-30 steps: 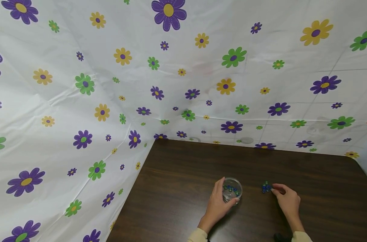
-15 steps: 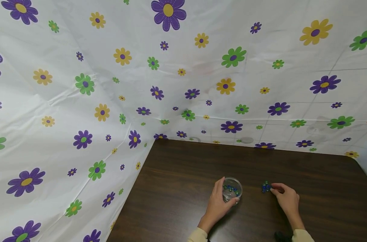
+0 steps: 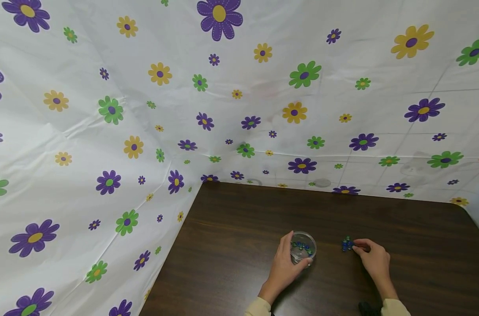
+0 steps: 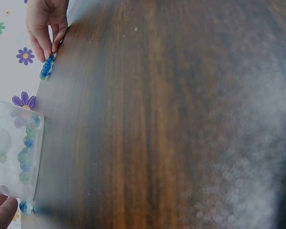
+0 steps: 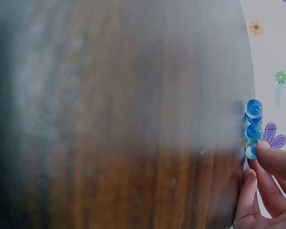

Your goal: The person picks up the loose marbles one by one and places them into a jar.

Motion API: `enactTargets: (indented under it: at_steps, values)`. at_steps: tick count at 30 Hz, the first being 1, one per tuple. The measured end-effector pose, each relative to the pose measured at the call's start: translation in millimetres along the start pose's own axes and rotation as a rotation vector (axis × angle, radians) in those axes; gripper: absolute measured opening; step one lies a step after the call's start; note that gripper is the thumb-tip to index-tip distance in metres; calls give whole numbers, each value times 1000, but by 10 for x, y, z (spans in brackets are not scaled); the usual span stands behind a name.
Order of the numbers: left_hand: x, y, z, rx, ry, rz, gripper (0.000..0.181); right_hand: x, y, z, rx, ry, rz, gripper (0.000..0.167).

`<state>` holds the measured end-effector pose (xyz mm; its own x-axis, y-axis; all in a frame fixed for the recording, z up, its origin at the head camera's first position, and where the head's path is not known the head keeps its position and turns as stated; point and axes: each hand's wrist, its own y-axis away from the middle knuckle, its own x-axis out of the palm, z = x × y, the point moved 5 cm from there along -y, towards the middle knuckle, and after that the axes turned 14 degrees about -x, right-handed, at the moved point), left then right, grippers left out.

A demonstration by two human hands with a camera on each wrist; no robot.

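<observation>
A clear round container [image 3: 303,249] with several blue and green marbles [image 3: 301,246] inside stands on the dark table, and my left hand [image 3: 284,267] curls its thumb and fingers round it. One marble [image 4: 26,207] lies outside the container by the left thumb, in the left wrist view. To the right, a small cluster of marbles [image 3: 347,244] sits on the table. My right hand [image 3: 375,263] pinches a marble [image 5: 251,150] at the cluster's near right edge, the others touching or close beside it.
The dark wooden table [image 3: 231,228] meets a white cloth with flowers [image 3: 255,105] at its back and left side. A dark object [image 3: 367,308] shows beside the right sleeve at the bottom edge.
My right hand has shifted very slightly left at the cluster. The left hand and the container have stayed put.
</observation>
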<state>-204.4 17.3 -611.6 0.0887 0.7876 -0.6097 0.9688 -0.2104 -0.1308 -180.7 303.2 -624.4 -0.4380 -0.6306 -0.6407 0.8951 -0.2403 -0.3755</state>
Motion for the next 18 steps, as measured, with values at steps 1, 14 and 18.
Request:
enactTargets:
  at_steps: [1, 14, 18]
  values:
    - [1, -2, 0, 0, 0, 0, 85, 1, -4, 4, 4, -1, 6, 16]
    - [-3, 4, -9, -2, 16, 7, 85, -64, -9, -26, 118, 30, 12, 15]
    - [-7, -1, -7, 3, 13, -3, 85, -109, 8, -38, 162, 26, -26, 15]
